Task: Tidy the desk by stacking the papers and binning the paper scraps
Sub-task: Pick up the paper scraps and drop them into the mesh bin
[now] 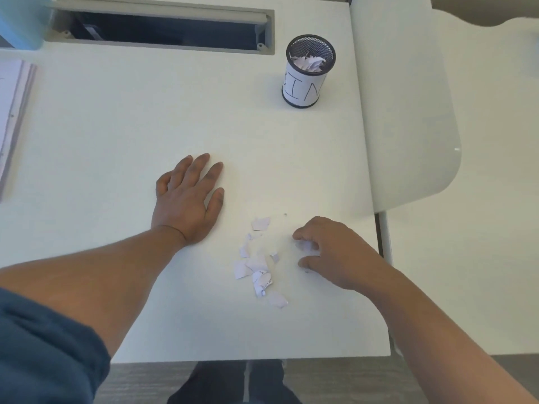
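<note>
Several torn white paper scraps (258,268) lie scattered on the white desk (145,126) near its front edge. My right hand (329,252) sits just right of them, its fingers curled around a small white scrap. Flat on the desk to the left of the scraps rests my left hand (188,199), fingers straight. A black mesh cup labelled BIN (307,72) stands upright at the back right, with white scraps inside it. A stack of papers (13,112) lies at the desk's far left edge, partly cut off by the frame.
A long cable slot (163,29) with a grey rim opens along the back of the desk. A white divider panel (408,112) runs down the desk's right side. A blue object (20,21) stands at the back left corner. The floor shows below the front edge.
</note>
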The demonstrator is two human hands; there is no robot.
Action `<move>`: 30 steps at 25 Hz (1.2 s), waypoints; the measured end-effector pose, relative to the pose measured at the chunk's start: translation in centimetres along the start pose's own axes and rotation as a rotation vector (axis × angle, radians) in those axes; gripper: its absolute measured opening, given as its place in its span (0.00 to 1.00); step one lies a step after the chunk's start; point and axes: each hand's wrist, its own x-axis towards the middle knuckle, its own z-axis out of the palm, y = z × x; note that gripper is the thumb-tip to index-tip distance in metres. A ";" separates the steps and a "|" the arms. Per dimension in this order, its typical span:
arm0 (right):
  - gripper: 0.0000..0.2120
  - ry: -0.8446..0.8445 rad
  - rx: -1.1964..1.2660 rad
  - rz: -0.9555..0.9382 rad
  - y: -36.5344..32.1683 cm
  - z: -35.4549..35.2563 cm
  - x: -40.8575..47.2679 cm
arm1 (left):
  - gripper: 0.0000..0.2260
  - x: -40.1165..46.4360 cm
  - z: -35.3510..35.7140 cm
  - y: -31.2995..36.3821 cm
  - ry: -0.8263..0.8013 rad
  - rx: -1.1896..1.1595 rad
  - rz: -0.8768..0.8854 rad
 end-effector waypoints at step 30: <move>0.11 0.310 -0.120 -0.162 -3.9 3.9 5.2 | 0.26 0.0 -0.1 0.1 0.004 -0.012 -0.002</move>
